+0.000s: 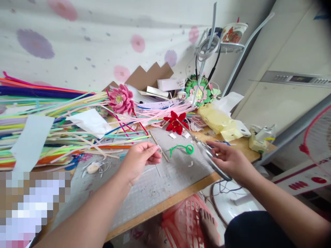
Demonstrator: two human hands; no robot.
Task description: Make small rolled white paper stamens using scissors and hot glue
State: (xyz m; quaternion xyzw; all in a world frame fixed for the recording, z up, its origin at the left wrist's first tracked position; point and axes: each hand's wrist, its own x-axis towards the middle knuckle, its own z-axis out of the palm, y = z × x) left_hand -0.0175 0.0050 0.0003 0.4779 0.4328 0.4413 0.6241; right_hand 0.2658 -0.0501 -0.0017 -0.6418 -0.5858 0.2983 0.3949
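My right hand (231,160) grips a pair of scissors (209,153) by the handles, and the blades point up and left toward a red pipe-cleaner flower (176,122). Over the grey cutting mat (103,196), my left hand (141,159) is closed in a pinch. A thin whitish strand (161,150) curves out at its fingertips. Between the two hands lies a green pipe cleaner (189,148) with one end coiled into a ring. A thin stick (157,144) rests on the mat just beyond my left fingertips.
Bundles of coloured pipe cleaners (59,137) cover the table's left side. A pink flower (121,99) and green-pink flowers (200,91) stand farther back. A yellow plastic bag (217,119) lies at the right. A fan (315,137) and a red basket (181,220) stand off the table.
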